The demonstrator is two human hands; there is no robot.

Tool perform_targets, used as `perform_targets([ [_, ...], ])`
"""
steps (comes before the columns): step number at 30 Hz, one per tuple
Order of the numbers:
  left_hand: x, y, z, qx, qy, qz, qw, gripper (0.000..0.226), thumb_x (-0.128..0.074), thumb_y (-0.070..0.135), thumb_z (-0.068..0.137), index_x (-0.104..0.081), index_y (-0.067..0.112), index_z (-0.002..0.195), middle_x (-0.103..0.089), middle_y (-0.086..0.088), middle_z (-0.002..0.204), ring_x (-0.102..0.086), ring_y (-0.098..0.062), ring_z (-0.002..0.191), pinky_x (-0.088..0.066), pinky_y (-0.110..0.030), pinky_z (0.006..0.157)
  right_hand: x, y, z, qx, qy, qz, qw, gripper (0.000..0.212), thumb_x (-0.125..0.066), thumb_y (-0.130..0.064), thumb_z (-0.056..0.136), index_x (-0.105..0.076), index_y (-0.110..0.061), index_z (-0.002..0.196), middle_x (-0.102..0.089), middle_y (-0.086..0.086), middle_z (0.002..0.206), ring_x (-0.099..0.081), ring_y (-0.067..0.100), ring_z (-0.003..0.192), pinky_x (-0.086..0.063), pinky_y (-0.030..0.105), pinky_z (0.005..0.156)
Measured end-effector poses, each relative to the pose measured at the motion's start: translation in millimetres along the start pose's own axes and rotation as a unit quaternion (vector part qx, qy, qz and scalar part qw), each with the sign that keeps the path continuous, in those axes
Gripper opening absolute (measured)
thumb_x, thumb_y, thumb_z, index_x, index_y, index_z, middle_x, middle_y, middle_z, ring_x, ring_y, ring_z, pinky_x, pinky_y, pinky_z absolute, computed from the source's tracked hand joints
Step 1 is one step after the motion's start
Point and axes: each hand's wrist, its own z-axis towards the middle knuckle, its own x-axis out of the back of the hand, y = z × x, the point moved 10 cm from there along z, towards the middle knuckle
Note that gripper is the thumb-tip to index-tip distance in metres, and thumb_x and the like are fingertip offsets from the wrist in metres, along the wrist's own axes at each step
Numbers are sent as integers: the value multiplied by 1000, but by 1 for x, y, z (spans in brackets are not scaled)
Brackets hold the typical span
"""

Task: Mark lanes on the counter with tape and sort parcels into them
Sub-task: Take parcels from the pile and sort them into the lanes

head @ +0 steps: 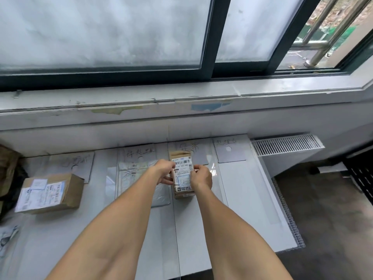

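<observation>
A small brown cardboard parcel (183, 174) with a white shipping label sits upright-lengthwise on the white counter (242, 199). My left hand (164, 171) grips its left side and my right hand (201, 177) grips its right side. The parcel lies in the lane under a hand-written card (188, 147). A flat clear plastic mailer (133, 174) lies in the lane to the left, partly hidden by my left forearm. A larger brown box (50, 194) with white labels rests in the far-left lane. Thin clear tape lines (177, 229) divide the counter into lanes.
Grey label cards (229, 151) stand at the head of each lane against the wall. A white radiator (286, 146) adjoins the counter's right end, with dark floor beyond. Dark bags (8, 170) sit at the far left. Window sill and glass run above.
</observation>
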Motion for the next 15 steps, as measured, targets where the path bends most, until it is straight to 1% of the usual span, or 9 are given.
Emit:
perform_targets([
  [3, -2, -3, 3, -1, -5, 1, 1000, 31, -37, 17, 100, -57, 2, 117, -73, -14, 100, -74, -28, 73, -58, -31, 60, -2, 5, 1, -7, 6, -22, 1000, 22, -51, -16, 99, -65, -18, 117, -69, 5, 115, -66, 24, 95, -44, 26, 68],
  [6, -5, -4, 2, 4, -5, -7, 1000, 30, -38, 17, 100, -57, 3, 118, -73, -12, 100, -74, -26, 74, -57, -30, 57, -1, 7, 1, -5, 14, -33, 999, 24, -50, -15, 99, -66, -17, 116, -68, 5, 116, -65, 25, 98, -45, 27, 70],
  [9, -6, -7, 3, 3, 6, 0, 1000, 31, -38, 16, 99, -60, 5, 117, -73, -8, 98, -70, -21, 69, -52, -26, 50, -3, 8, 2, 0, 12, -32, 999, 26, -50, -12, 97, -66, -18, 116, -68, 4, 117, -66, 25, 98, -51, 30, 75],
  [10, -6, -8, 4, 1, 9, 1, 1000, 31, -38, 16, 99, -61, 6, 117, -73, -7, 98, -68, -20, 70, -52, -27, 52, -4, 8, 2, 3, 12, -33, 999, 26, -50, -12, 97, -66, -18, 116, -68, 4, 117, -66, 25, 99, -51, 30, 76],
  [11, -5, -8, 4, -1, 12, 1, 1000, 31, -39, 17, 99, -62, 7, 116, -73, -7, 99, -67, -20, 73, -53, -29, 57, -5, 7, 2, 8, 13, -34, 999, 26, -50, -13, 97, -66, -19, 116, -69, 4, 116, -66, 25, 98, -51, 30, 74],
  [13, -2, -11, 5, 0, 20, 0, 1000, 30, -40, 20, 100, -61, 7, 116, -72, -8, 103, -67, -24, 82, -56, -37, 73, -6, 5, 1, 17, 13, -33, 999, 25, -51, -14, 97, -67, -19, 116, -70, 3, 114, -66, 24, 96, -48, 27, 71],
  [15, 2, -13, 6, 1, 26, -2, 1000, 28, -40, 21, 100, -61, 8, 115, -72, -8, 103, -68, -26, 86, -56, -41, 83, -8, 4, -1, 19, 10, -27, 999, 25, -51, -14, 97, -66, -19, 115, -70, 3, 114, -66, 24, 94, -47, 27, 69],
])
